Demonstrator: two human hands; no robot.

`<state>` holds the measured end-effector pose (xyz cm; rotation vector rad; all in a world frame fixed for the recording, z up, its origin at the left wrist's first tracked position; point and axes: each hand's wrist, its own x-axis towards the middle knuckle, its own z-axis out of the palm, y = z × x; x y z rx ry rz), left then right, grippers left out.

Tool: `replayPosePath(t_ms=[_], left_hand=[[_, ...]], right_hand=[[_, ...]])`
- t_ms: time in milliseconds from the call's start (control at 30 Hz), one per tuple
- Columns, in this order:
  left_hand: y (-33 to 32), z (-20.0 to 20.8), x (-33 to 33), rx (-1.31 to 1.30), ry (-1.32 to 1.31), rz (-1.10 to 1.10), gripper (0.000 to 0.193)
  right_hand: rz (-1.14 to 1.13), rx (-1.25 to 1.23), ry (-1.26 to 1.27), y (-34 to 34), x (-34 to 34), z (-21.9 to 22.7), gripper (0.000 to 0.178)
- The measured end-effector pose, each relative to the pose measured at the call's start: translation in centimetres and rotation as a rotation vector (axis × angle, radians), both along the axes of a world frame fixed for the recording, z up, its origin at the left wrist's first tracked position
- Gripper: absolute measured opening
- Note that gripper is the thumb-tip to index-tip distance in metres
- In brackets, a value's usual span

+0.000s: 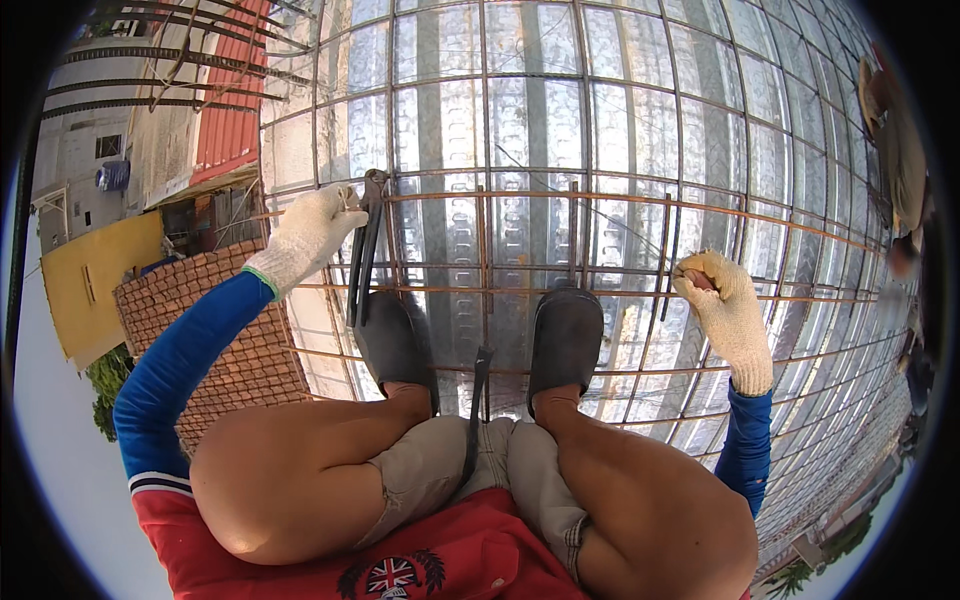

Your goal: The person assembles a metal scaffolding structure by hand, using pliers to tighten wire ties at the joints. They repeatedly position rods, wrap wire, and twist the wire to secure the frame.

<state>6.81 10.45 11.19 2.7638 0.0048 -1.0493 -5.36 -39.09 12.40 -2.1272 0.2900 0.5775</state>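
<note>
My left hand point(312, 232), in a white knitted glove, is at the left over the steel mesh. Its fingers are curled against a pair of dark end-cutting pincers point(367, 245), whose jaws point away from me and whose handles hang toward my left shoe. My right hand point(722, 305), also gloved, is raised over the mesh at the right with its fingers closed. A thin dark tie wire point(610, 217) slants from the middle of the mesh to these fingers. Between the hands run rusty reinforcing bars point(540, 193), with short bars crossing them.
Beneath the rebar mesh point(585, 85) lies shiny ribbed metal decking point(510, 120). I squat with my dark clogs point(567, 340) on it, a black strap point(479, 400) hanging between my knees. Thick bar ends point(170, 60) jut out at upper left, near a tiled roof point(215, 330). People are at the far right edge.
</note>
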Motion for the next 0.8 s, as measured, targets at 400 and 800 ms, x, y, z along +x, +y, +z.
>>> replayPosePath(t_ms=[400, 800], left_hand=[[-9.0, 5.6, 1.8, -0.076, -0.529, -1.029, 0.033], [-10.7, -2.3, -3.4, -0.783, 0.704, 0.219, 0.025]], right_hand=[[0.080, 0.057, 0.028, 2.0, 3.1, 2.3, 0.008], [0.602, -0.187, 0.160, 1.7, 0.1, 0.5, 0.044]])
